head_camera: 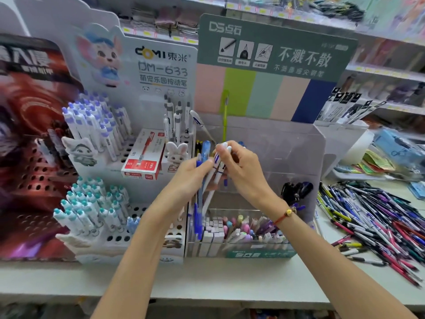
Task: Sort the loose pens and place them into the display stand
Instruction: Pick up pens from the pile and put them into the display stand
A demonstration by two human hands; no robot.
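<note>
Both hands (239,166) grip pens (215,173) — clear stand (299,157) behind.

— Where are the loose pens (377,226)?
— Heaped criss-cross on the worktop (230,279) at the right, mostly blue, black, white and pink barrels lying flat.
— And the ones being sorted?
— A small bunch of white-and-blue pens (213,173), held upright in front of the clear display stand (287,157).
— What's in the stand?
— Pastel pens in its front tier, dark ones at the right, one green pen standing at the back.
</note>
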